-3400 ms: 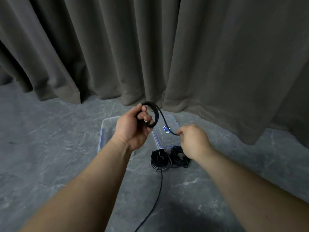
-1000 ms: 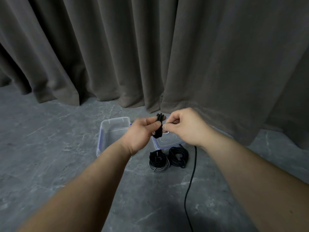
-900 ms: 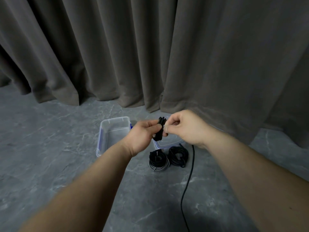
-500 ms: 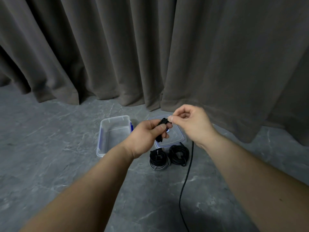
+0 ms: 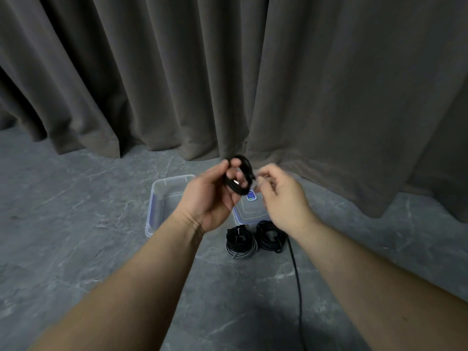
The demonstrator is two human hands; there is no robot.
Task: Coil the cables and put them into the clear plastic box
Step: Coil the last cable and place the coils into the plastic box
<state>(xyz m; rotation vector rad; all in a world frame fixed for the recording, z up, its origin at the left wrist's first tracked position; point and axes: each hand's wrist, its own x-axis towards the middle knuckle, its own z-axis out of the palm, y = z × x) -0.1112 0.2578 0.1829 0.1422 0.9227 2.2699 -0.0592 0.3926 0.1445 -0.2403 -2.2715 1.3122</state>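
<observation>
From my remote seat, left to right: box (image 5: 162,198) open on the floor, no cable in it yet; my left hand (image 5: 210,196) grasps the coil (image 5: 240,177), which has opened from a flat bunch half a second ago into a round loop. My right hand (image 5: 281,198), blurred, pinches the strand at the coil; the tail (image 5: 296,279) trails down, so winding is unfinished, two bundles (image 5: 255,236) waiting.

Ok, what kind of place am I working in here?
Likely a staged recording space, not a home: a full-width grey-brown pleated curtain as backdrop and a bare grey marble-patterned floor.
</observation>
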